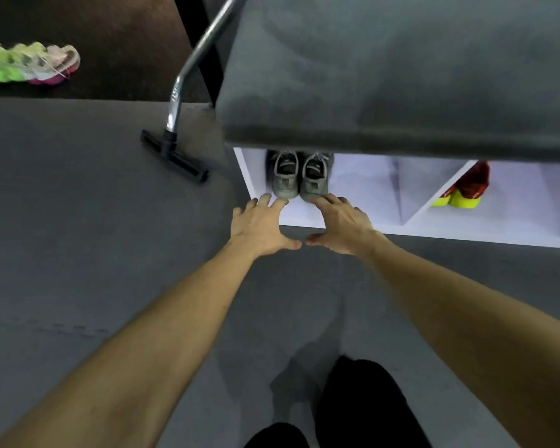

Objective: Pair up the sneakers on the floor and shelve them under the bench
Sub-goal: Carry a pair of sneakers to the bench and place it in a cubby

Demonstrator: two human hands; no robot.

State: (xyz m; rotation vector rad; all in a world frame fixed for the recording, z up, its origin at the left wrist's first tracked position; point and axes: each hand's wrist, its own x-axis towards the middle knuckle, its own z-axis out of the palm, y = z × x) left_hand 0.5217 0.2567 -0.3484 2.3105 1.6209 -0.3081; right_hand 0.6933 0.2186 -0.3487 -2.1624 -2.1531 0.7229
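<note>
- Hands: left hand (262,226) and right hand (340,224) at frame centre, fingers spread, gripping nothing, fingertips at heels of grey sneakers (299,177).
- Paired in leftmost white cubby (362,185) under bench (401,69).
- Green-pink sneakers (28,63) on floor, upper left.

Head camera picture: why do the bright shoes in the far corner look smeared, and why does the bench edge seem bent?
In the head view, the neon sneakers at upper left are streaked by motion blur; the grey sneakers in the lit white shelf look sharper. The wide-angle lens bows the bench edge.
</note>
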